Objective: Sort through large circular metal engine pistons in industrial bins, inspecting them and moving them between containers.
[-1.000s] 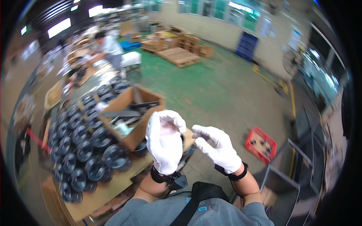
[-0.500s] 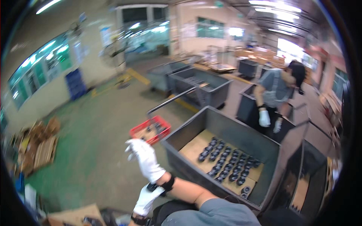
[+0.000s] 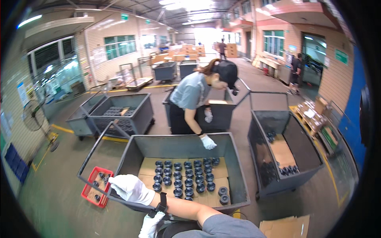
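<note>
My right hand (image 3: 132, 188), in a white glove, reaches across to the left over the near left corner of a grey metal bin (image 3: 180, 141). Its fingers are loosely extended and hold nothing. A black wristband (image 3: 161, 203) circles that wrist. Below it, my left hand (image 3: 151, 225), gloved too, has its fingers closed at the band; its fingertips are partly hidden. Inside the bin, rows of black round parts (image 3: 177, 183) stand on brown cardboard (image 3: 214, 200). Two greyer ring-shaped parts (image 3: 223, 195) lie at the near right.
A co-worker (image 3: 194, 93) leans over the bin's far side, one gloved hand (image 3: 208, 142) at its wall. A red crate (image 3: 105, 201) with small parts stands left. Another grey bin (image 3: 285, 115) is at right, more bins (image 3: 137, 105) at far left. Flat cardboard (image 3: 285, 227) lies near right.
My view has turned right toward the bin. My right hand now appears over the bin's near left corner, and my left hand stays at its wrist. The co-worker now reaches toward this bin.
</note>
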The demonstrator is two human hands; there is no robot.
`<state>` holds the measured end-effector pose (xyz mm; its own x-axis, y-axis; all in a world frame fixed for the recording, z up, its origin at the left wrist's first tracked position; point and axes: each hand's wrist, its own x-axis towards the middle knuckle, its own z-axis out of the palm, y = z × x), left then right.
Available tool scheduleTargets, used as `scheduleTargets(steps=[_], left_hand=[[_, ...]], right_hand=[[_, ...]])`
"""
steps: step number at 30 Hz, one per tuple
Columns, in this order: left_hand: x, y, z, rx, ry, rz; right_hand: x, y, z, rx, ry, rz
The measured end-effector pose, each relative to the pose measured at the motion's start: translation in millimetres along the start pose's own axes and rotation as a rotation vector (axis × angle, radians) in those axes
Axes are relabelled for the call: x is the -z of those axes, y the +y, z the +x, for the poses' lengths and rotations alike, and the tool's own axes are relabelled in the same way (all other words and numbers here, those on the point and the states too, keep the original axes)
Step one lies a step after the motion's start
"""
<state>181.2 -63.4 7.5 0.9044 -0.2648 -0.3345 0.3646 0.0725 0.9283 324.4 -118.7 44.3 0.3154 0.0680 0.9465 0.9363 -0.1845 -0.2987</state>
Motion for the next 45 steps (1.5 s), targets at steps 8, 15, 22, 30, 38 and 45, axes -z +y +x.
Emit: scheduleTargets(steps=[8, 15, 22, 30, 38, 45], left_hand=[[9.0, -38.8, 64.6, 0.123, -0.38, 0.136], [31.6, -38.0, 114.6, 0.001, -0.703, 0.658], [143.6, -155.6, 173.9, 0.373, -0.262, 0.553], [82.2, -206.2, 240.8, 0.139, 0.271, 0.976], [77.1, -265.8, 291.4, -0.035, 0.454, 1.354], [60.6, -251.9, 291.4, -0.049, 0.556, 1.429]], right_hand=[[46.2, 53.0, -40.2, -0.593, 0.141, -0.147], [156.3, 60.9, -139.2, -0.937, -0.339, -0.459], [322.3, 41.6, -298.0, -1.309, -0.577, -0.722], [416.1, 141.4, -451.9, -2.288, 0.171, -0.293], [389.2, 237.5, -577.6, -2.336, -0.1, -0.511], [360.1, 261.6, -631.0, -2.68, -0.149, -0.438]])
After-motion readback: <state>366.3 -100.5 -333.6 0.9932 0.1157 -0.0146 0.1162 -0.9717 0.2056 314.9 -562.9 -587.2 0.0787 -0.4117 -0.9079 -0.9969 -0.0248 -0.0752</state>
